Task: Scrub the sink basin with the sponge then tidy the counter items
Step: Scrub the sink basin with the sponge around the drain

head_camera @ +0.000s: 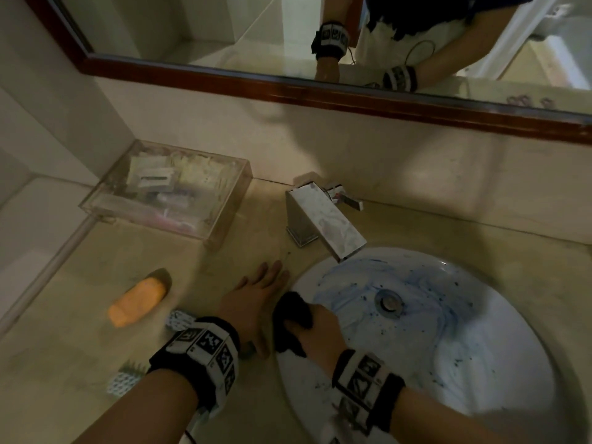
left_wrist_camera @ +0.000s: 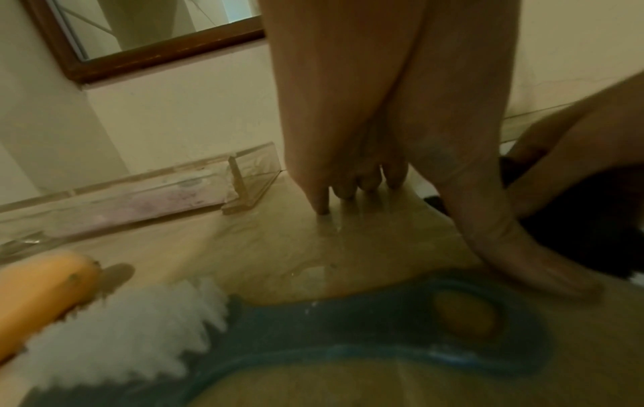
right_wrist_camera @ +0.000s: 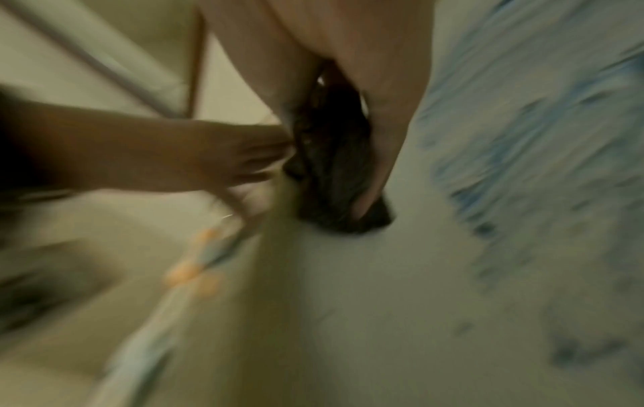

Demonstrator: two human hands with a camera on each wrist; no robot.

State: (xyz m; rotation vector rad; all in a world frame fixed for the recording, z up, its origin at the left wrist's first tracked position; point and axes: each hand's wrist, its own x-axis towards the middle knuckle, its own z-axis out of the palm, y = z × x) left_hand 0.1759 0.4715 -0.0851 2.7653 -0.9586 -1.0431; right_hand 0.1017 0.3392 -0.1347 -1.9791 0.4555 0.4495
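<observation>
Right hand grips the dark sponge, fingers curled over its top, pressing it on the near-left wall of the sink basin, just inside the rim. Basin white, smeared with blue streaks and dark specks; drain at centre, well apart from the sponge.

Left hand lies flat on the counter, fingers straight and together, holding nothing, just left of the basin rim and beside the sponge.

Surroundings: chrome faucet at the far rim, spout overhanging the basin. Clear plastic box with small packets sits far left against the wall. Orange soap bar lies left of the left hand, apart from it. A blue-handled brush with white bristles lies on the counter under the left wrist, mostly hidden by the arm in the head view. Mirror with brown frame along the far wall.

View differences: the left wrist view shows fingertips touching a wet, glossy counter, and the brush handle's oval hole; the head view shows neither. The right wrist view is motion-blurred; it shows the sponge wrapped between thumb and fingers, the left hand touching or nearly touching it; contact cannot be settled.
</observation>
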